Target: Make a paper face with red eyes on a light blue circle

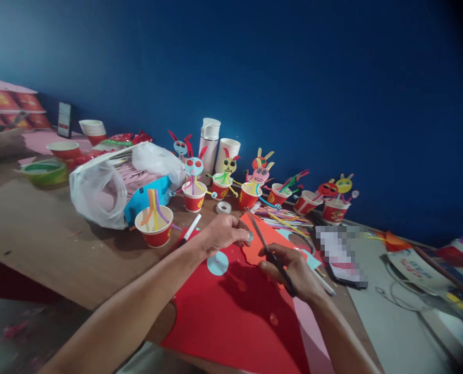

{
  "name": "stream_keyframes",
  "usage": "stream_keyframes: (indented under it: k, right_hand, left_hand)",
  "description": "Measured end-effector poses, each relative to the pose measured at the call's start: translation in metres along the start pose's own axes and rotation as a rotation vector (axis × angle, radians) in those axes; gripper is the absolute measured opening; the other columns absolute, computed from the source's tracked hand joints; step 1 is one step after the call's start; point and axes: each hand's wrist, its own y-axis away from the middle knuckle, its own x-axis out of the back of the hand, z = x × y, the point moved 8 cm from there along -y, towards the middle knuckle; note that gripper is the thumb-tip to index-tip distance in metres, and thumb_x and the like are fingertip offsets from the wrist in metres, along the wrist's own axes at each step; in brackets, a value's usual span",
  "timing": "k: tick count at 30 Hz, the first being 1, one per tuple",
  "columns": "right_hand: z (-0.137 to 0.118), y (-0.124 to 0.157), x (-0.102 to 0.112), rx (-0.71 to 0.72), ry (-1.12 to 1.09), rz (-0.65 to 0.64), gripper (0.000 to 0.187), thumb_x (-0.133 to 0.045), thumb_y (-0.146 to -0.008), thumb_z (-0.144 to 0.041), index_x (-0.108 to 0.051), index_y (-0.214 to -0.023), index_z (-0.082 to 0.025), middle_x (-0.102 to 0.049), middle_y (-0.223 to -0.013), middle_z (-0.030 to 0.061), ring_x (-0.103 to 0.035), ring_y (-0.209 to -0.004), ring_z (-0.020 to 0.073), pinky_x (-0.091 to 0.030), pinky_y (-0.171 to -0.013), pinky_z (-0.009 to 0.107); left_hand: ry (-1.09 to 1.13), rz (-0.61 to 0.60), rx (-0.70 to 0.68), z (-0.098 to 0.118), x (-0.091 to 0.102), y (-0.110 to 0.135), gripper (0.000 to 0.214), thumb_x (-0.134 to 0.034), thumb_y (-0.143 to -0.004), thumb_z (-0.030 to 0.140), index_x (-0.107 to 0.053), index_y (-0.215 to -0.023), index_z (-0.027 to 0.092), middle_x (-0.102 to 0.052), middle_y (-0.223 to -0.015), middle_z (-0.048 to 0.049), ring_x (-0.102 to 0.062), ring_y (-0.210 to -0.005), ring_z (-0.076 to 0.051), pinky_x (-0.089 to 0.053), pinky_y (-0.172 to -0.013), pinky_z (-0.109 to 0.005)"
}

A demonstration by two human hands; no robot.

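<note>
My right hand (291, 264) is closed around the dark handles of a pair of scissors (259, 228), whose blades point up and away. Pinched between the fingers of my left hand (227, 231) is a small light-blue paper piece (250, 237), just left of the blades. Under both hands lie an orange sheet (259, 250) and a large red sheet (231, 317). A light-blue paper circle (217, 263) rests on the red sheet below my left wrist. Beside my left forearm stands a red paper cup (155, 236) with coloured strips rising from it.
Several cup figures with paper faces line the wall, one red cup (193, 202) among them. A plastic bag (98, 200), a tape roll (223, 207), a white marker (192, 227) and a phone (342, 259) lie around. Another person's arm (1, 145) shows at far left.
</note>
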Motion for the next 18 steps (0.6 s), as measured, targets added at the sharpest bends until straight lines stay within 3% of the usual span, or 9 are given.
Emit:
stream_keyframes:
  k: [4,9,14,18]
  right_hand:
    - [-0.006,-0.002,0.007,0.111,-0.232,0.074,0.031,-0.061,-0.072,-0.039,-0.052,-0.094,-0.019,-0.049,-0.063,-0.0038,-0.046,-0.053,0.0103,-0.038,-0.051,0.024]
    - [-0.016,-0.001,0.001,0.148,-0.33,0.06,0.034,-0.066,-0.068,-0.026,-0.046,-0.095,-0.022,-0.056,-0.08,-0.0012,-0.052,-0.069,0.0123,-0.043,-0.062,0.025]
    - [-0.014,0.0,-0.001,0.127,-0.322,0.088,0.03,-0.064,-0.066,-0.02,-0.048,-0.092,-0.02,-0.054,-0.075,-0.0023,-0.051,-0.064,0.0109,-0.042,-0.059,0.024]
    - [-0.01,-0.001,-0.002,0.139,-0.266,0.09,0.031,-0.059,-0.064,-0.014,-0.049,-0.093,-0.02,-0.054,-0.074,-0.0024,-0.05,-0.062,0.0104,-0.042,-0.057,0.023]
  left_hand:
    - [-0.075,-0.014,0.003,0.001,-0.004,0.002,0.003,-0.059,-0.065,0.012,-0.062,-0.064,0.011,-0.062,-0.056,-0.0018,-0.056,-0.056,-0.01,-0.044,-0.06,-0.022]
    - [-0.206,-0.145,0.006,-0.003,-0.023,0.005,0.005,-0.059,-0.063,0.015,-0.061,-0.061,0.012,-0.059,-0.056,0.0005,-0.052,-0.055,-0.01,-0.039,-0.057,-0.021]
    - [-0.364,-0.214,-0.01,-0.01,-0.033,0.005,0.009,-0.059,-0.063,0.021,-0.06,-0.06,0.013,-0.056,-0.056,0.0021,-0.049,-0.057,-0.01,-0.035,-0.055,-0.021]
    - [-0.43,-0.186,0.014,-0.015,-0.031,0.005,0.01,-0.057,-0.062,0.023,-0.06,-0.064,0.013,-0.056,-0.058,0.0026,-0.048,-0.057,-0.011,-0.034,-0.054,-0.021]
